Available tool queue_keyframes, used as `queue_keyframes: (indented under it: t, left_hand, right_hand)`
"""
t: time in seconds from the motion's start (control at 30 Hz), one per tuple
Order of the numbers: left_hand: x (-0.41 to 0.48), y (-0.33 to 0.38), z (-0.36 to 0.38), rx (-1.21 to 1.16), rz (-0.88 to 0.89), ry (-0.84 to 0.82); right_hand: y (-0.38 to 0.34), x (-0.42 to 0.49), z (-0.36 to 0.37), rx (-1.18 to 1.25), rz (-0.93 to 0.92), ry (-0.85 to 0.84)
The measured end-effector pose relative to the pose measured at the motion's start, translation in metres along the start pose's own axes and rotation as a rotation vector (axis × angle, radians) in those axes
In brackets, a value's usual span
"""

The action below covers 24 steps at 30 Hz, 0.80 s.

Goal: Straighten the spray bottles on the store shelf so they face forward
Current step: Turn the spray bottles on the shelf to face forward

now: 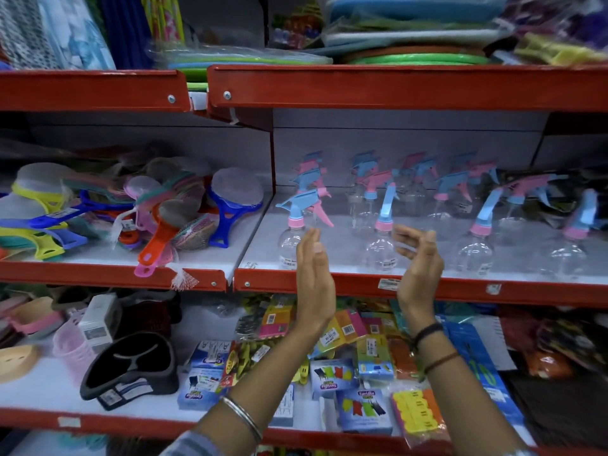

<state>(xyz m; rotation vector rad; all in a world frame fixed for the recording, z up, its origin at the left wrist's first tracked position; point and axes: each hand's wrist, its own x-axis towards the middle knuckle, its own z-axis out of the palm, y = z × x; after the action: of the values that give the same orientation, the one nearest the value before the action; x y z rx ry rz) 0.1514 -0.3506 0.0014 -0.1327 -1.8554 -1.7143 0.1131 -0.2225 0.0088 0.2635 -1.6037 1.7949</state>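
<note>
Several clear spray bottles with blue and pink trigger heads stand in rows on the middle red shelf [427, 289]. The front-left bottle [297, 222] has its nozzle turned sideways to the left. The second front bottle [383, 238] stands between my two hands with its head pointing away. My left hand [314, 274] is raised flat just right of the front-left bottle, fingers straight, holding nothing. My right hand [418, 261] is curled and open beside the second bottle, apart from it. Two more front bottles [475, 241] [570, 245] stand to the right.
Left of the bottles lie coloured plastic strainers [158, 205] in netting. The shelf below holds clothes-peg packs [363, 409], a black tray [131, 366] and soap dishes. Folded mats [411, 34] fill the top shelf. A red divider [272, 159] separates the two bays.
</note>
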Motion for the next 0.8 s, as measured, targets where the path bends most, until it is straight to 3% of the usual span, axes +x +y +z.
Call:
queue_keyframes:
  t: [0.1, 0.23, 0.37, 0.8]
  left_hand:
    - [-0.003, 0.001, 0.031, 0.022, -0.083, -0.109]
    - [-0.007, 0.001, 0.063, 0.056, -0.218, -0.220]
    - [-0.011, 0.005, 0.080, 0.055, -0.296, -0.252]
    - [0.016, 0.012, 0.080, 0.071, -0.396, -0.214]
  right_hand:
    - [0.013, 0.030, -0.013, -0.059, 0.095, 0.018]
    - [0.021, 0.056, -0.017, -0.173, 0.362, -0.291]
    - [0.020, 0.061, -0.020, -0.229, 0.459, -0.503]
    - [0.022, 0.041, -0.036, -0.105, 0.441, -0.390]
